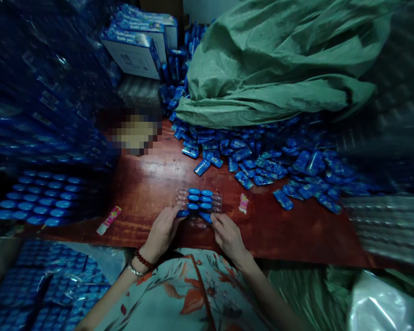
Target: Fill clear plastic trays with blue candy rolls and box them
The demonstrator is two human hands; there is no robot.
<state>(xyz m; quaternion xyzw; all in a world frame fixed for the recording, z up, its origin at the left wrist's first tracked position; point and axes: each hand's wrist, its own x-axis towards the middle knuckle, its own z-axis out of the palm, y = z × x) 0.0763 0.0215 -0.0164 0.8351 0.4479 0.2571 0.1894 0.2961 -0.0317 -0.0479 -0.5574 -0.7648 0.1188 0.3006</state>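
A clear plastic tray lies on the red-brown table in front of me, with several blue oval items standing in two columns in its middle. My left hand pinches a blue packet at the tray's near left. On the near right, my right hand holds another blue packet between thumb and fingers. The two packets are slightly apart, both close to the front row. The tray's near edge is partly hidden by the hands.
Loose blue packets are heaped behind the tray under a green sack. Pink wrappers lie on the table. Filled trays stack at left, clear trays at right, and white-blue boxes stand at the back.
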